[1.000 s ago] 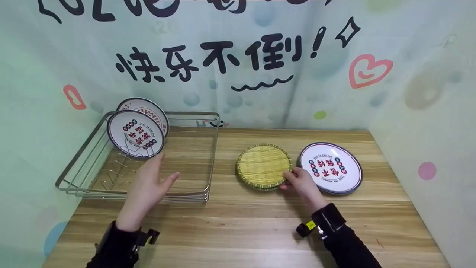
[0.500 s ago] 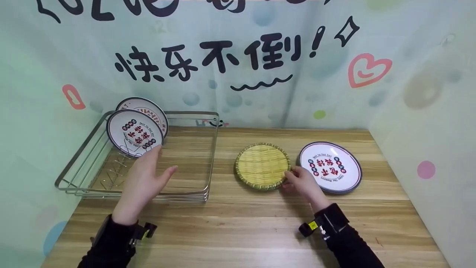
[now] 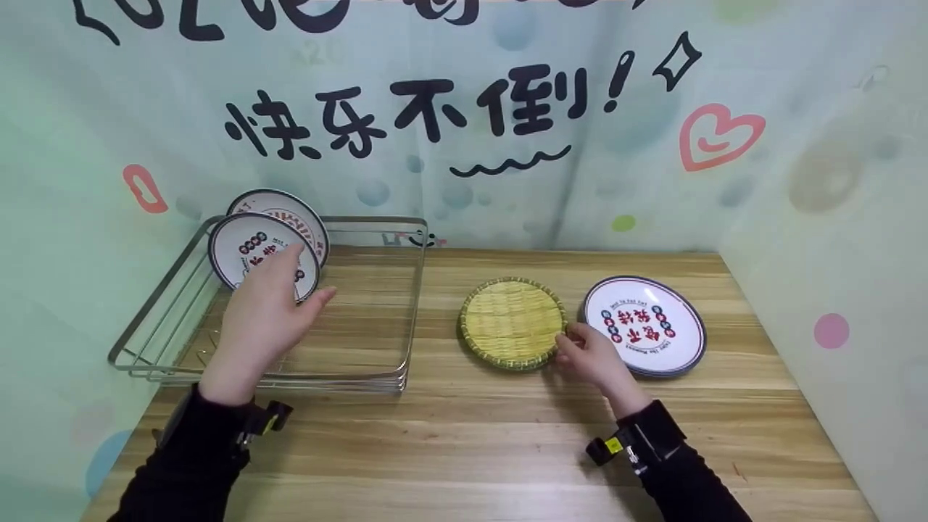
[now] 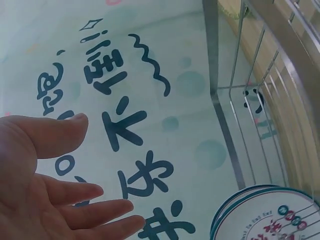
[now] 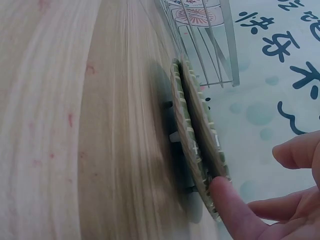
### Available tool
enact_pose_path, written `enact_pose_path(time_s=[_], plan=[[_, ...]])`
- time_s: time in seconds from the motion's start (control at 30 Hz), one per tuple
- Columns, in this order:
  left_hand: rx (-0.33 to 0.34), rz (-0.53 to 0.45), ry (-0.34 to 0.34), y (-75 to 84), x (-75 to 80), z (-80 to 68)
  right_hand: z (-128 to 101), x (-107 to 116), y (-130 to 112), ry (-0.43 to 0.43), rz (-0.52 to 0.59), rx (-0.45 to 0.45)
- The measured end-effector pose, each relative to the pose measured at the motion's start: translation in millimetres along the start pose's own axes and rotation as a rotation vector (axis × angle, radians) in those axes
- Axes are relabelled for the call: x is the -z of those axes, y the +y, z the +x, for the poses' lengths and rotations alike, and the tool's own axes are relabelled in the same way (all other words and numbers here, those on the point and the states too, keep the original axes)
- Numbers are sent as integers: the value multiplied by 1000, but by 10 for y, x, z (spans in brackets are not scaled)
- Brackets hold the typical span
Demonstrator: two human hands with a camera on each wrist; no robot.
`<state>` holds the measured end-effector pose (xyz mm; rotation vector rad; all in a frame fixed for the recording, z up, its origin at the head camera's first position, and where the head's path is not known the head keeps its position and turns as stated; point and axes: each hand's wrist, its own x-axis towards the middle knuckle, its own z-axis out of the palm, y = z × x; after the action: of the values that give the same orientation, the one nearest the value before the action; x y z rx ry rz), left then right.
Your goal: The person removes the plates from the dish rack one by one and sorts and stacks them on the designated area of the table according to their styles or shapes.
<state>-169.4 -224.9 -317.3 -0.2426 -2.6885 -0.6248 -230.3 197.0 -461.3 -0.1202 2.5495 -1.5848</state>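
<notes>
Starting at the left, the wire dish rack [image 3: 185,348] held two printed plates [image 3: 250,243] standing upright in its far corner. The left hand [image 3: 264,312] hung over the rack right in front of them, fingers spread and relaxed, gripping nothing; whether it actually touched the front plate couldn't be told. Moving right, the woven bamboo tray [image 3: 511,320] sat near mid-table with its right edge tipped up a bit. The right hand [image 3: 591,357] was on that right rim, a fingertip [image 5: 227,200] pressed against the edge and the other fingers curled loosely. So the tray lay just left of the right hand, well apart from the left. A flat printed plate [image 3: 656,341] lay just beside the tray, further right.
</notes>
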Motion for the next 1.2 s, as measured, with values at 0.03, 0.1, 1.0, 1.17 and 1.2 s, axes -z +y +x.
enact_pose_path(time_s=[0.03,0.1,1.0,1.17,1.2], plan=[[-2,9,4,2,28,26,-14,4,-6,0,-37,21],[-7,28,20,8,87,74,-34,14,-9,-6,-90,54],[-53,149,164,-174,136,504,-211,26,-104,216,-346,526],[-59,157,183,-240,104,567,-217,33,-98,268,-367,585],[-56,158,184,-254,99,578,-218,36,-94,279,-371,597]])
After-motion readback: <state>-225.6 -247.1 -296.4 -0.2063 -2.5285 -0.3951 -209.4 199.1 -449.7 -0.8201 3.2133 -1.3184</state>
